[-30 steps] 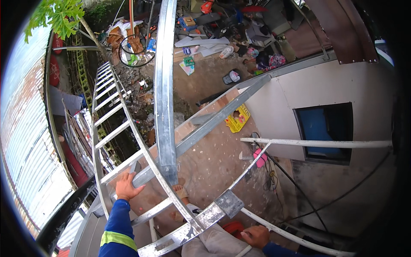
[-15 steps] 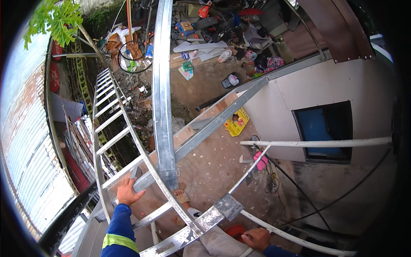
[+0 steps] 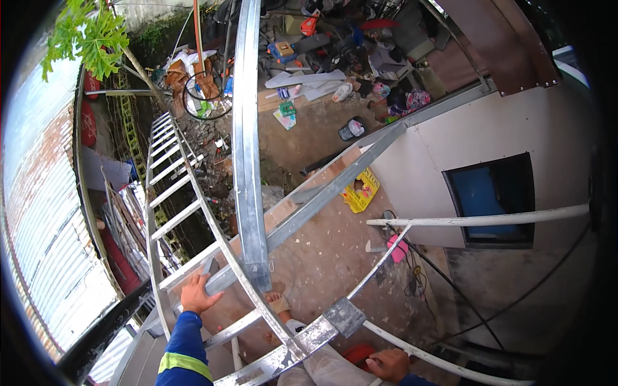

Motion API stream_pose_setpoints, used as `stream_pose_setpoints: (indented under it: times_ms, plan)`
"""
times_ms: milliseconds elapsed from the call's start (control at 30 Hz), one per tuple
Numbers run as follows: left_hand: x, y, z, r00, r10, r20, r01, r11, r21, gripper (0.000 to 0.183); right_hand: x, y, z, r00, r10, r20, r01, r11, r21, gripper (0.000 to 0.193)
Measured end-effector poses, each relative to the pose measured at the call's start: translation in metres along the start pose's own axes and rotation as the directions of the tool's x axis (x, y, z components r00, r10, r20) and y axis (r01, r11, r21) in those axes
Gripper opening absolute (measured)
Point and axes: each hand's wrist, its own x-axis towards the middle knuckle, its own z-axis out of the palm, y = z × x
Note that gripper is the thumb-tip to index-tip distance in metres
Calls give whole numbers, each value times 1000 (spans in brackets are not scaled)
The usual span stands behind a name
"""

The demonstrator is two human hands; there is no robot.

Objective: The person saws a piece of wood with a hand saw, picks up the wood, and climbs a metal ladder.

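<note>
Our left hand [image 3: 196,294] spread open, palm pressed on a ladder rung [image 3: 193,273], our right hand [image 3: 388,364] curled loosely around the white pipe [image 3: 438,361], metal beam [image 3: 248,148] between them

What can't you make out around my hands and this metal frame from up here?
- Right hand, head view: cut off by the lower edge; its grip cannot be told.
- Left hand: rests on a metal rail; the palm side is hidden.
- Foot: mostly hidden behind the frame.
- Ground clutter: too small to identify.
</note>
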Motion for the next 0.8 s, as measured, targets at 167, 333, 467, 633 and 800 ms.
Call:
stream_pose_setpoints:
  times_ms: [167, 333, 467, 633, 800]
  plan:
    - [2, -3, 4, 1000, 5, 12, -5, 1000, 9, 83, 2, 0, -1, 1000, 2, -24, -2, 1000, 9, 13]
    - [1, 5, -5, 1000, -7, 11, 7, 1000, -16, 78, 6, -12, -9, 1000, 4, -31, -4, 1000, 4, 13]
    - [3, 9, -10, 999, -12, 36, 12, 1000, -6, 79, 6, -23, -19, 998, 67, -8, -65, 993, 103, 17]
    - [-1, 2, -5, 1000, 3, 8, -3, 1000, 13, 80, 5, -27, -20, 998, 29, -57, -24, 997, 79, 16]
    - [1, 2, -1, 1000, 21, -8, -21, 1000, 23, 79, 5, -28, -22, 998, 66, -25, -63, 994, 92, 17]
